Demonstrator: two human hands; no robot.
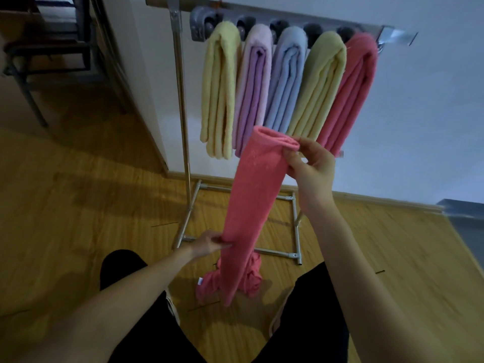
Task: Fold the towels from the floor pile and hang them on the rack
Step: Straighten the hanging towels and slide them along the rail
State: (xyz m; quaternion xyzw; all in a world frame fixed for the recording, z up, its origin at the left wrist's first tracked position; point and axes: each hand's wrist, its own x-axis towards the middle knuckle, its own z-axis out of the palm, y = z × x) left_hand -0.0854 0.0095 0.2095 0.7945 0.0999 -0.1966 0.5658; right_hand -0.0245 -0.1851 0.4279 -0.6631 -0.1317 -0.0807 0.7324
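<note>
On the floor nearest the feet, a crumpled pink towel (pixel 237 281) is lying; the left hand (pixel 209 242) is pinching the folded pink towel (pixel 256 205) low while the right hand (pixel 311 166), nearer the rack (pixel 183 106), is gripping its top; its long axis is running near-upright; beyond, five folded towels (pixel 285 82) are hanging.

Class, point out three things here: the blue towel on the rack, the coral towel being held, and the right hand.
blue towel (pixel 285 82), head view, middle of its hanging folds.
held coral towel (pixel 255 195), head view, mid-length.
right hand (pixel 313 166), head view, palm.
</note>
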